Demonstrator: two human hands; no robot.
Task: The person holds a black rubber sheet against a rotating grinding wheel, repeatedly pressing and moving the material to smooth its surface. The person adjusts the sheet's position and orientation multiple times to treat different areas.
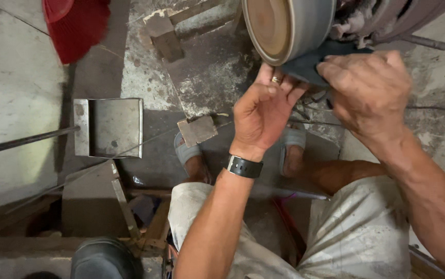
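Both of my hands hold a dark blue-grey flat piece (305, 64) up against the rim of a large grinding wheel (289, 26) at the top of the view. My left hand (261, 111), with a ring and a black wristwatch, supports the piece from below with its fingertips. My right hand (369, 88) grips the piece from above and hides most of it. The wheel has a tan round face and a grey band around its edge.
A metal dustpan (110, 127) with a long dark handle lies on the concrete floor at left. A red broom (75, 26) sits at top left. My sandalled feet (191, 157) rest below the wheel, near wooden frame pieces (196, 129).
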